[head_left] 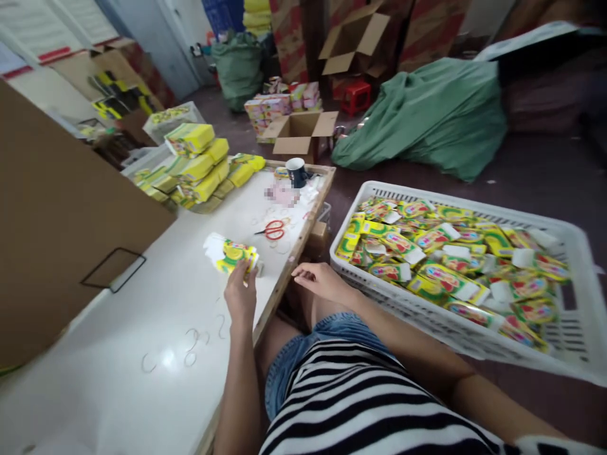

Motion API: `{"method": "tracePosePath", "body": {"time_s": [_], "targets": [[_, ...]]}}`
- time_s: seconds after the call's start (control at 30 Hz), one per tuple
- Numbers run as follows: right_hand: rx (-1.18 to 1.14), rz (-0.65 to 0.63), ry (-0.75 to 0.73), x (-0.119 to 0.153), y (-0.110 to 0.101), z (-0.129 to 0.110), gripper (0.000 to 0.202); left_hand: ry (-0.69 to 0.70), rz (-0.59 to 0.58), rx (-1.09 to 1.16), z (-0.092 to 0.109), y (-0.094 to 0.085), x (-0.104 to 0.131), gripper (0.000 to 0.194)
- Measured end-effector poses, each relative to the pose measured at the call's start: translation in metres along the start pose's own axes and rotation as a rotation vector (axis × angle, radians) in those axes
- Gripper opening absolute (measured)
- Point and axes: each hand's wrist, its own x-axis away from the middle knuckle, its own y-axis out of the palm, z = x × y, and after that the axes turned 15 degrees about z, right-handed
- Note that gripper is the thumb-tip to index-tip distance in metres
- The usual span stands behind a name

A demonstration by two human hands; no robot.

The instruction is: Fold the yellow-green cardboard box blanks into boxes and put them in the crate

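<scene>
My left hand (241,292) is closed on the near end of a small stack of yellow printed packets (232,254), standing on the white tabletop (180,297). White flaps stick out at the stack's far left end. Over my lap, just off the table's wooden edge, is my right hand (320,280). Its fingers are loosely curled in, and nothing shows between them. A pair of red-handled scissors (272,230) lies past the stack. Several thin rubber bands (190,344) are scattered on the table.
A white plastic basket (353,268) full of loose yellow packets stands at my right. Bundled yellow packs (202,167) are piled at the table's far end, near a dark mug (296,174). Brown cardboard (71,208) rises at left. Beyond are an open carton (296,148) and a green sack (427,120).
</scene>
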Motion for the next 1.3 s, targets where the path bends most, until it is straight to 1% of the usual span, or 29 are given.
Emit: {"method": "tracePosePath", "body": {"time_s": [0.07,0.2,0.27,0.3,0.37,0.43,0.47,0.53,0.57,0.6,0.63,0.7,0.73,0.77,0.8,0.87,1.0,1.17,1.23,1.3], "targets": [[-0.008,0.064,0.013,-0.021,0.021,-0.009,0.012,0.014,0.021,0.028,0.001,-0.004,0.002,0.02],[0.008,0.18,0.08,-0.068,0.061,-0.024,0.018,0.047,0.067,0.073,0.007,-0.008,0.012,0.021],[-0.009,0.192,0.112,-0.082,0.072,-0.025,0.018,0.068,0.051,0.121,0.013,-0.009,0.019,0.021],[-0.027,0.186,0.123,-0.084,0.073,-0.025,0.018,0.074,0.03,0.152,0.017,-0.01,0.024,0.021],[-0.079,0.169,0.137,-0.08,0.068,-0.02,0.019,0.064,0.006,0.214,0.027,-0.011,0.034,0.018],[-0.134,0.169,0.145,-0.066,0.055,-0.014,0.023,-0.008,0.041,0.304,0.038,-0.011,0.042,0.017],[-0.179,0.179,0.153,-0.056,0.047,-0.011,0.024,-0.08,0.08,0.376,0.043,-0.011,0.045,0.02],[-0.335,0.2,0.187,-0.035,0.034,-0.007,0.026,-0.283,0.142,0.553,0.052,-0.007,0.048,0.034],[-0.428,0.203,0.213,-0.026,0.028,-0.006,0.027,-0.394,0.137,0.642,0.054,-0.005,0.048,0.039],[-0.515,0.203,0.243,-0.017,0.024,-0.006,0.029,-0.499,0.095,0.724,0.056,-0.002,0.047,0.042],[-0.585,0.197,0.275,-0.01,0.022,-0.006,0.031,-0.587,0.02,0.796,0.057,0.001,0.045,0.044],[-0.641,0.166,0.325,-0.001,0.019,-0.009,0.034,-0.699,-0.169,0.915,0.058,0.005,0.042,0.05],[-0.648,0.147,0.339,0.001,0.018,-0.011,0.035,-0.727,-0.248,0.961,0.059,0.006,0.04,0.053],[-0.644,0.129,0.343,0.003,0.017,-0.012,0.036,-0.742,-0.302,0.992,0.06,0.006,0.038,0.055],[-0.634,0.115,0.339,0.004,0.016,-0.014,0.036,-0.747,-0.328,1.007,0.062,0.006,0.037,0.056],[-0.602,0.108,0.322,0.004,0.013,-0.016,0.037,-0.753,-0.342,1.002,0.066,0.005,0.035,0.055],[-0.562,0.102,0.344,0.007,0.007,-0.019,0.038,-0.785,-0.31,0.979,0.069,0.006,0.037,0.048],[-0.483,0.094,0.32,0.009,0.005,-0.018,0.03,-0.844,-0.208,0.864,0.063,0.016,0.042,0.042],[-0.416,0.147,0.29,0.01,0.007,-0.016,0.027,-0.828,-0.199,0.81,0.063,0.018,0.043,0.041],[-0.328,0.223,0.252,0.011,0.008,-0.013,0.024,-0.787,-0.194,0.776,0.067,0.017,0.043,0.046]]}}
